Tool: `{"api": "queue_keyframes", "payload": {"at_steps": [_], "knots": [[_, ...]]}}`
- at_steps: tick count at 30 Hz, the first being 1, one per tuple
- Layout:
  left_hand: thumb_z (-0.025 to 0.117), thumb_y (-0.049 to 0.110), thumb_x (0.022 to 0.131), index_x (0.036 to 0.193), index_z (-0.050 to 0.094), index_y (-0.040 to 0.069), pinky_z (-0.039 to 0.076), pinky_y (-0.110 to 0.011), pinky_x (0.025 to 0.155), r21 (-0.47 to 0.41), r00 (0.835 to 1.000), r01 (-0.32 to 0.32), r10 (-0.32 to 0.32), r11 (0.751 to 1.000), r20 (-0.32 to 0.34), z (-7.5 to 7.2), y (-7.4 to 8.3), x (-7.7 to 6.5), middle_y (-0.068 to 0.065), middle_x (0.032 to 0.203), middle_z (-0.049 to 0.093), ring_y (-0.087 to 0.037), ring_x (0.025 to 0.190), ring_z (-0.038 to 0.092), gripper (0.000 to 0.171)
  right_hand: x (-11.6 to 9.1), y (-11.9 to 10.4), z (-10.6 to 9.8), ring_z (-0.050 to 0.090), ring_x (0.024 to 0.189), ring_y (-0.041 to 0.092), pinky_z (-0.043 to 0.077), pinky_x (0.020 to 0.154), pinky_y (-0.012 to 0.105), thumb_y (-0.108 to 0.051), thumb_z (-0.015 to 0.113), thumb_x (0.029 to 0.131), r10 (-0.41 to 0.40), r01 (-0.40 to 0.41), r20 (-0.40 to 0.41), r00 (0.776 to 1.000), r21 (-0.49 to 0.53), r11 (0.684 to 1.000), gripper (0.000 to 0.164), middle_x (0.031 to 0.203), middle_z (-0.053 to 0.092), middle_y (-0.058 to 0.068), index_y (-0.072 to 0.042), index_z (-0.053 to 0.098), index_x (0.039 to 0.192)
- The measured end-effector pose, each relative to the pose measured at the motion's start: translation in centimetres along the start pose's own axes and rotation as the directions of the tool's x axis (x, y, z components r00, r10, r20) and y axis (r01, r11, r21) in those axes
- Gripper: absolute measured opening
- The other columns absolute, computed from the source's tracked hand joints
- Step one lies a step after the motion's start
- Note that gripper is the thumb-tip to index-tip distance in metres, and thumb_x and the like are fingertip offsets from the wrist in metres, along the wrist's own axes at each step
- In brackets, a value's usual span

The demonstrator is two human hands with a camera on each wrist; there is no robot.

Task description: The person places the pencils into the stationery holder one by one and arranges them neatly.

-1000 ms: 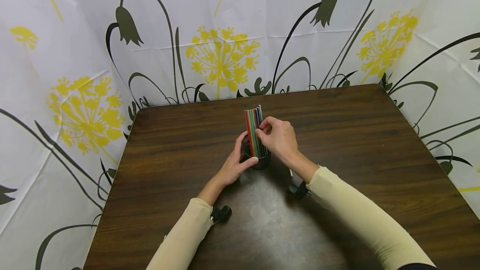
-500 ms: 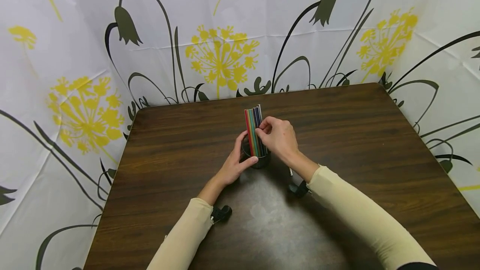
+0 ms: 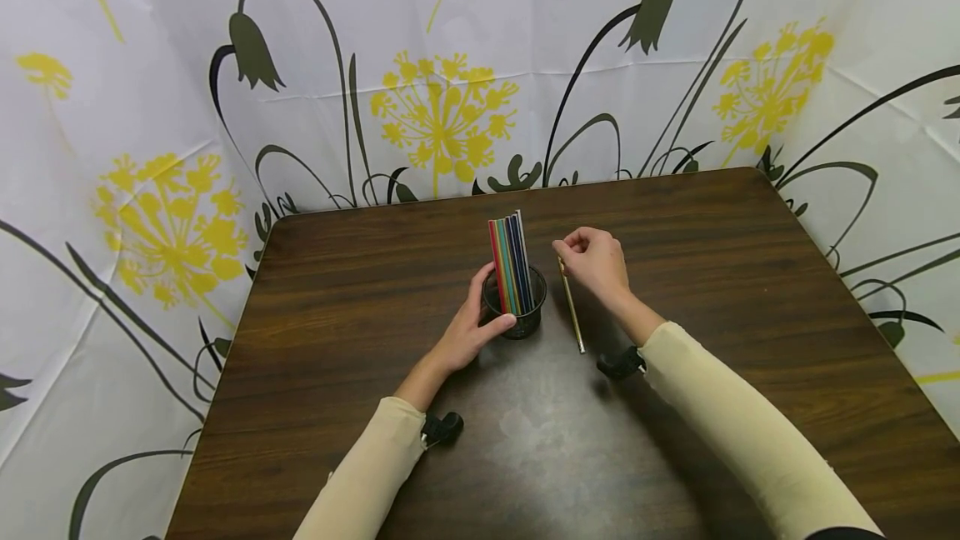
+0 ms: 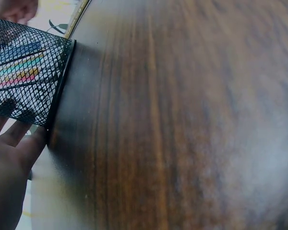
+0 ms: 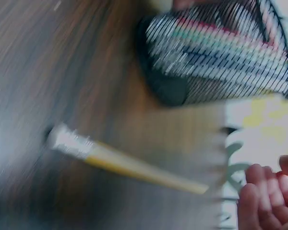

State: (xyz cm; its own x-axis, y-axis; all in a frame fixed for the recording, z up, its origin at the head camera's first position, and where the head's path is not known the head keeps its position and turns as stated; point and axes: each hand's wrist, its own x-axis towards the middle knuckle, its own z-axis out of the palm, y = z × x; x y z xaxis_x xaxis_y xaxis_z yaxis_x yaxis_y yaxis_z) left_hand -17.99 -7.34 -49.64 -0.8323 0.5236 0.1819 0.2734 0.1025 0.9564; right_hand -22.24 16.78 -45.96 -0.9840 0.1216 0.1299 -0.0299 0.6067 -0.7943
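Note:
A black mesh pencil cup [image 3: 525, 325] stands on the table, with my left hand [image 3: 465, 332] holding it, fingers and thumb curved round its left side. Several colored pencils [image 3: 510, 265], from red to white, lean upright in it. To the right of the cup a yellow pencil [image 3: 572, 307] lies on the tabletop, its silvery end toward me. Over its far end hovers my right hand [image 3: 596, 261], fingers bent, and the right wrist view shows a gap between this hand [image 5: 269, 199] and the pencil [image 5: 139, 167].
The dark wood-grain table [image 3: 360, 290] reaches to a white curtain [image 3: 315, 123] with yellow and grey flowers along its back edge. Small black devices [image 3: 442, 428] are strapped at both wrists.
My right hand has left the pencils in the cup and moved right, over the far end of the yellow pencil. The left hand and cup have stayed in place.

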Motion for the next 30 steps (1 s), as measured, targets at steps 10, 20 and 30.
{"api": "queue_keyframes", "payload": {"at_steps": [10,20,30], "knots": [[0.061,0.003,0.094,0.155,0.009,0.006,0.027,-0.063,0.107,-0.004,1.000,0.004,-0.003,1.000,0.018,0.0,1.9,-0.2,-0.024,0.154,0.024,-0.040,0.136,0.034,0.080,0.4,3.8,0.4,0.061,0.055,0.016,0.047,0.055,0.034,-0.041,0.072,0.087,0.254,-0.201,0.219,0.942,-0.239,0.950,0.030,0.071,0.067,0.001,-0.013,0.068,0.093],[0.061,0.005,0.095,0.155,0.009,0.008,0.028,-0.061,0.108,0.013,1.000,0.024,-0.024,1.000,0.015,0.1,2.0,-0.3,-0.022,0.155,0.023,-0.038,0.137,0.034,0.080,0.6,3.6,1.0,0.061,0.081,0.025,0.047,0.067,0.043,-0.043,0.078,0.080,0.269,-0.181,0.190,0.944,-0.384,0.906,0.029,0.090,0.069,0.002,-0.018,0.068,0.089],[0.061,0.005,0.094,0.155,0.010,0.009,0.026,-0.064,0.108,0.012,1.000,0.023,-0.023,1.000,0.011,0.1,2.0,-0.3,-0.022,0.155,0.023,-0.039,0.137,0.032,0.079,0.6,3.3,0.9,0.062,0.083,0.024,0.047,0.072,0.044,-0.034,0.072,0.085,0.232,-0.135,0.198,0.952,-0.409,0.903,0.015,0.089,0.069,0.000,-0.020,0.070,0.088]]}}
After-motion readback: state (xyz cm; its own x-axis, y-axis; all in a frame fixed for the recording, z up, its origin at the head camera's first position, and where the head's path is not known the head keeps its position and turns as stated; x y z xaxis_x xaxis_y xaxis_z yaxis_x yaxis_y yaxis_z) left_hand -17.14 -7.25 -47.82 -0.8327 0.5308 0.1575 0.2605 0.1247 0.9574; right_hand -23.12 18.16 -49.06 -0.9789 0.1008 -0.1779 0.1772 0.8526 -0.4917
